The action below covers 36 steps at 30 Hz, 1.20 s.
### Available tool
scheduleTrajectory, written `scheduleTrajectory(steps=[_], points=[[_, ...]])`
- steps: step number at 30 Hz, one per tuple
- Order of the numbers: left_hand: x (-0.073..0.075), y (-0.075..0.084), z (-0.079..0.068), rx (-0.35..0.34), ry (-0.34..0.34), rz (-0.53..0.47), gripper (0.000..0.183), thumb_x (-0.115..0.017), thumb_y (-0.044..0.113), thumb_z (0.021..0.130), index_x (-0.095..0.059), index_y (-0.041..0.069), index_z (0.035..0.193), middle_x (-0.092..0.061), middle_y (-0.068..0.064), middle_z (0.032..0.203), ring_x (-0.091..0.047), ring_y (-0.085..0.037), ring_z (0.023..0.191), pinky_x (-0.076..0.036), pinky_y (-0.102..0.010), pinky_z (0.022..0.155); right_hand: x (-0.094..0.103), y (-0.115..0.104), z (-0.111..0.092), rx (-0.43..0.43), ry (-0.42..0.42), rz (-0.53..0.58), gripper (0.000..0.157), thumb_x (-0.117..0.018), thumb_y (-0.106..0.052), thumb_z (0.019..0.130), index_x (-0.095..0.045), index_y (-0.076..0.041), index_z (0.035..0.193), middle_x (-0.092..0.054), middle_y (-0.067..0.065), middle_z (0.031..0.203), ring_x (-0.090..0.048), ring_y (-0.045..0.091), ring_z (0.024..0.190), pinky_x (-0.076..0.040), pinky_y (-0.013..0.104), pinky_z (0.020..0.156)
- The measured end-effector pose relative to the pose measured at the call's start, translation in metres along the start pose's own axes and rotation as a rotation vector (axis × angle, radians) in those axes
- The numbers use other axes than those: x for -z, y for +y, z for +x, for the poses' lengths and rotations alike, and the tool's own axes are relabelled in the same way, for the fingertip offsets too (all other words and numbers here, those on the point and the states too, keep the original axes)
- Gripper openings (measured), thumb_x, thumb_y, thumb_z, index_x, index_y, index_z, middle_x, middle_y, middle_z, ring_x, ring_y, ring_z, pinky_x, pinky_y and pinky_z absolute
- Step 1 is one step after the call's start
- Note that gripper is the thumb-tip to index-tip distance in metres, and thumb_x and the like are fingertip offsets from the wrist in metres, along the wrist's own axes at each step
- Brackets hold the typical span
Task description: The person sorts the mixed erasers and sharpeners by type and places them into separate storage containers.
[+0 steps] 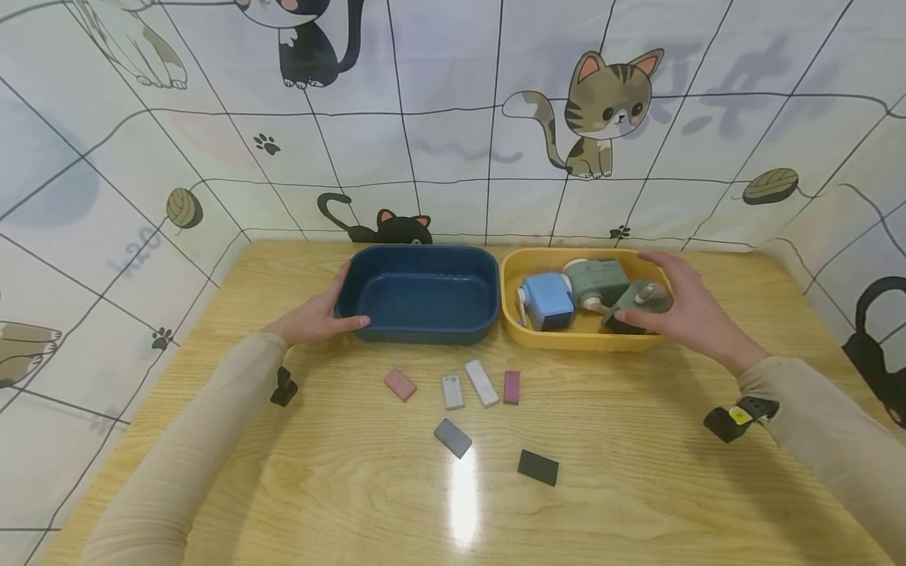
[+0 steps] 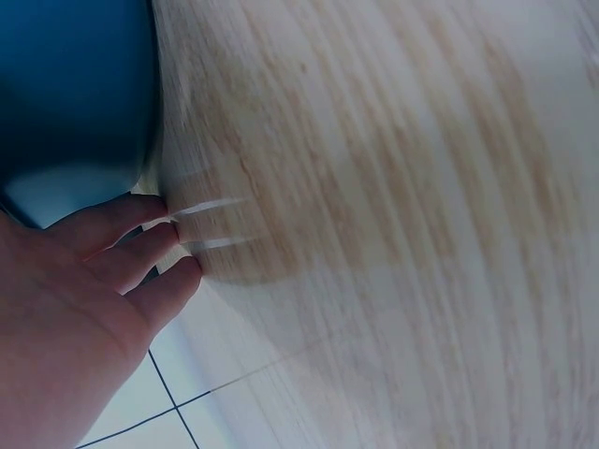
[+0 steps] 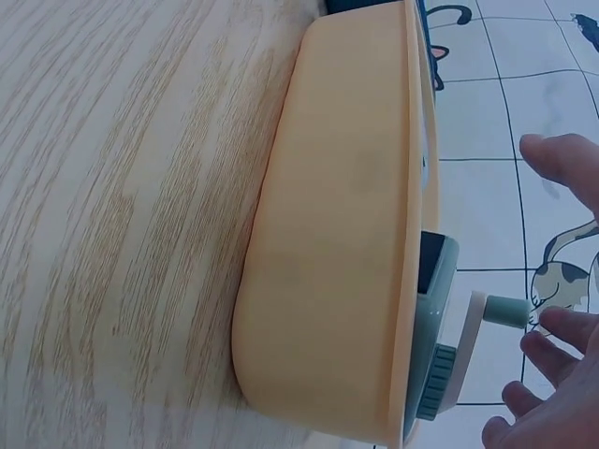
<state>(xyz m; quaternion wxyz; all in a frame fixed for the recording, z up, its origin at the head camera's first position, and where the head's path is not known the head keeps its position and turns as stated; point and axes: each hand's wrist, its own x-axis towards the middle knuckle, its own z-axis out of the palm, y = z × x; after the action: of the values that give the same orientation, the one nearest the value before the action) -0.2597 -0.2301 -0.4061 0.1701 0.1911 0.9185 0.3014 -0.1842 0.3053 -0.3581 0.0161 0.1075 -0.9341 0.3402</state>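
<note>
My left hand [image 1: 316, 314] rests at the left end of a dark blue bin [image 1: 428, 334], its thumb on the front rim and its fingers along the side. In the left wrist view those fingers [image 2: 154, 248] lie nearly straight beside the bin wall. Over the right end of a yellow bin [image 1: 545, 339] is my right hand [image 1: 679, 303], fingers spread. Right at its fingertips in the right wrist view is the crank of a green hand-crank pencil sharpener [image 3: 430, 309]. A blue sharpener [image 1: 549, 299] and another green one [image 1: 597, 280] lie in the same bin.
Several small blocks lie on the wooden table before the bins: pink [image 1: 400, 384], white [image 1: 481, 383], pale grey [image 1: 453, 391], dark pink [image 1: 511, 387], grey [image 1: 453, 438] and black [image 1: 538, 467]. A cat-print sheet [image 1: 453, 141] stands behind the bins.
</note>
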Motion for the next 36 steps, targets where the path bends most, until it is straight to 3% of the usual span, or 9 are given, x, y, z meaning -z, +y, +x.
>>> scheduleTrajectory(steps=[6,13,24,31,36], points=[[-0.001,-0.001,0.000,-0.009,0.002,-0.007,0.107,-0.064,0.048,0.090,0.019,0.020,0.153,-0.002,-0.023,0.158,-0.025,-0.049,0.136,-0.022,-0.057,0.108,-0.001,-0.005,0.001,0.005,-0.012,0.002,0.093,-0.081,-0.025,0.078,-0.027,-0.001,0.150,-0.022,0.026,0.152,-0.017,0.047,0.138,-0.017,0.068,0.103],[-0.001,-0.004,0.002,-0.011,0.014,-0.010,0.108,-0.065,0.049,0.088,0.019,0.025,0.153,-0.004,-0.022,0.158,-0.029,-0.049,0.134,-0.024,-0.057,0.108,-0.004,-0.011,0.001,0.025,-0.014,0.014,0.090,-0.082,-0.023,0.078,-0.031,0.000,0.148,-0.026,0.026,0.150,-0.019,0.047,0.137,-0.016,0.067,0.104],[-0.001,-0.003,0.001,-0.013,0.014,-0.006,0.108,-0.065,0.048,0.089,0.019,0.025,0.153,-0.005,-0.023,0.158,-0.028,-0.049,0.134,-0.023,-0.058,0.108,-0.012,-0.021,-0.001,0.163,-0.007,0.026,0.074,-0.083,-0.016,0.076,-0.045,0.001,0.138,-0.032,0.027,0.146,-0.026,0.050,0.132,-0.021,0.070,0.100],[-0.002,-0.003,0.001,-0.005,0.013,0.002,0.108,-0.064,0.049,0.089,0.020,0.026,0.152,-0.002,-0.022,0.158,-0.028,-0.049,0.135,-0.023,-0.057,0.108,-0.016,-0.027,-0.004,0.230,0.039,-0.009,0.065,-0.083,-0.014,0.074,-0.053,0.002,0.129,-0.039,0.026,0.142,-0.029,0.048,0.131,-0.014,0.066,0.105],[-0.001,-0.004,0.001,-0.006,0.013,0.001,0.108,-0.064,0.048,0.089,0.021,0.025,0.152,-0.001,-0.022,0.158,-0.027,-0.049,0.135,-0.023,-0.056,0.109,-0.020,-0.035,-0.007,0.255,0.038,-0.001,0.061,-0.083,-0.012,0.074,-0.055,0.000,0.127,-0.041,0.024,0.139,-0.032,0.046,0.129,-0.022,0.067,0.100]])
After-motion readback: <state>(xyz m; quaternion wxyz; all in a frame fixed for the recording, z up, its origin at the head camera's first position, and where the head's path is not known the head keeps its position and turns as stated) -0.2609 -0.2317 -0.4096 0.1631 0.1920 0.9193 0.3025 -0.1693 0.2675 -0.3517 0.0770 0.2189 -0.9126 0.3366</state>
